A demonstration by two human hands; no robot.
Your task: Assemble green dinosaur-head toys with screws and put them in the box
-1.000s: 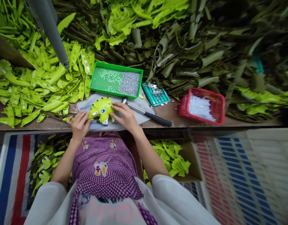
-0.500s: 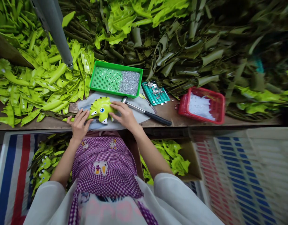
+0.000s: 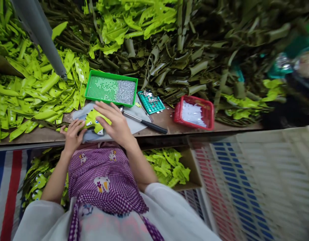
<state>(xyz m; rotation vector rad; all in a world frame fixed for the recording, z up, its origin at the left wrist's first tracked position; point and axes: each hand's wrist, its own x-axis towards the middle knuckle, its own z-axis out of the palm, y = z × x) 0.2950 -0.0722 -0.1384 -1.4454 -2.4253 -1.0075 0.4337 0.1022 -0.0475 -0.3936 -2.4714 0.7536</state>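
Observation:
A lime-green plastic toy dinosaur head (image 3: 91, 117) with a painted eye and dark studs along its frill lies on a grey-white cloth (image 3: 80, 113) at the table's near edge. My left hand (image 3: 73, 134) grips its narrow left end, fingers curled over it. Above the head's right side is my right hand (image 3: 114, 122), fingers stretched and apart, hiding part of the toy; whether it touches cannot be told. Just right of that hand, a hammer (image 3: 144, 122) with a black handle rests partly on the cloth.
Behind the hands stands a green perforated tray (image 3: 87, 90) of small metal pieces. Rightward are a teal tray (image 3: 160, 108) with metal discs and a red basket (image 3: 211, 115) of white pieces. Lime and dark olive plastic parts heap behind. A grey pole (image 3: 47, 43) slants in at upper left.
My right hand has lifted from the toy's right edge and swung left over its head, fingers spread. My left hand keeps its grip. The whole view has shifted rightward.

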